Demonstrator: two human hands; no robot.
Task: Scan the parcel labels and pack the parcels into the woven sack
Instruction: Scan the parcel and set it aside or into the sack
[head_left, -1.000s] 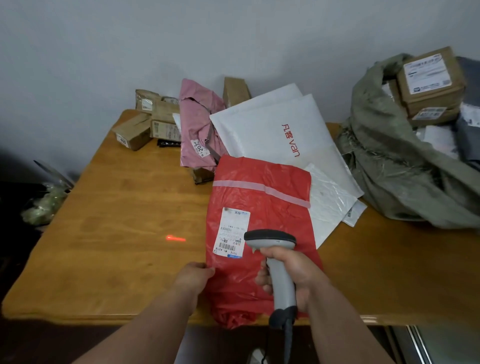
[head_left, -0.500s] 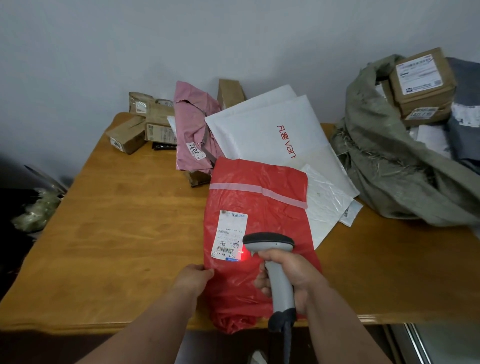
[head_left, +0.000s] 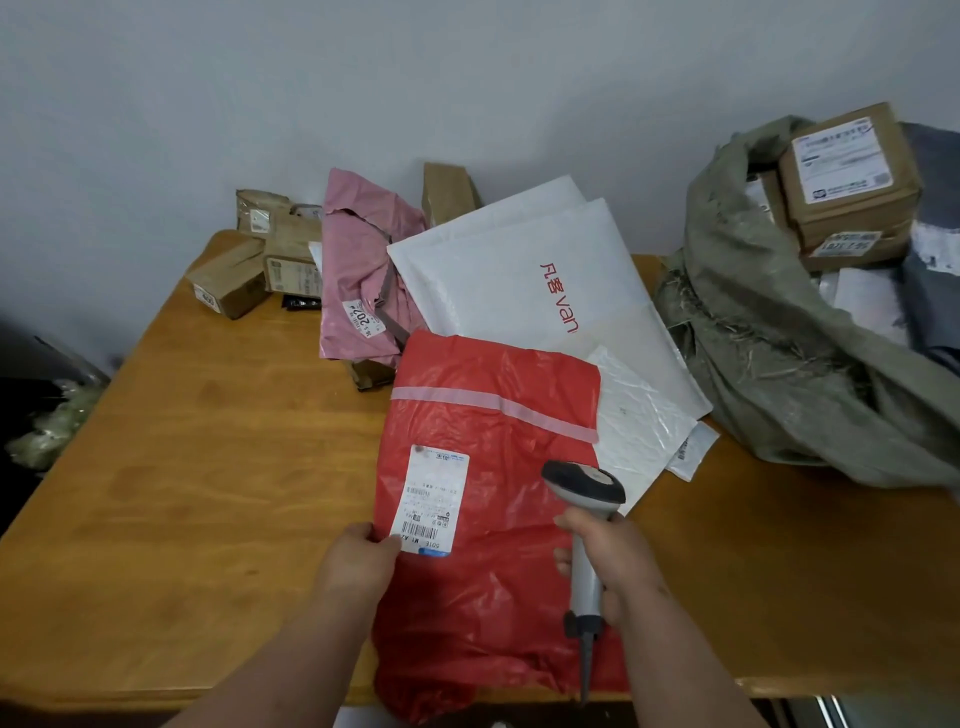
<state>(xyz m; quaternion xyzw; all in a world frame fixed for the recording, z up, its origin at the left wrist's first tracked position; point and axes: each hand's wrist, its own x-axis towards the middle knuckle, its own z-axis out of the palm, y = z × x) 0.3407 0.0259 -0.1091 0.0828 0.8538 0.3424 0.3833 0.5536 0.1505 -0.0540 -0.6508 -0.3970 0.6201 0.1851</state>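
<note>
A grey-green woven sack (head_left: 779, 364) is slumped open on the right end of the wooden table (head_left: 208, 467), and brown cardboard boxes (head_left: 847, 176) with white labels are stacked inside its mouth, with white and grey mailers (head_left: 872, 301) seen beside them further in. A red plastic parcel (head_left: 493, 467) is laid flat at the near edge of the table, its lower end hanging slightly over the edge, and a white shipping label (head_left: 428, 501) with barcodes is stuck on its left half. The left edge of the parcel, just beside the label's lower corner, is gripped by the left hand (head_left: 358, 566). A grey handheld barcode scanner (head_left: 584, 499) is held by its handle in the right hand (head_left: 608, 561), fingers curled round it, with the head above the parcel's right side. Behind the red parcel, two large white padded mailers (head_left: 519, 280) are overlapped, one printed with red lettering, and a smaller white bubble mailer (head_left: 639, 441) is tucked under the red parcel's right edge. A crumpled pink poly bag (head_left: 363, 275) with a small label is set to the left of them, and several small brown boxes (head_left: 260, 260) are grouped at the far left corner. The table is pushed against a plain pale wall (head_left: 467, 78); dark clutter is visible past its left edge, too dim to be identified.
</note>
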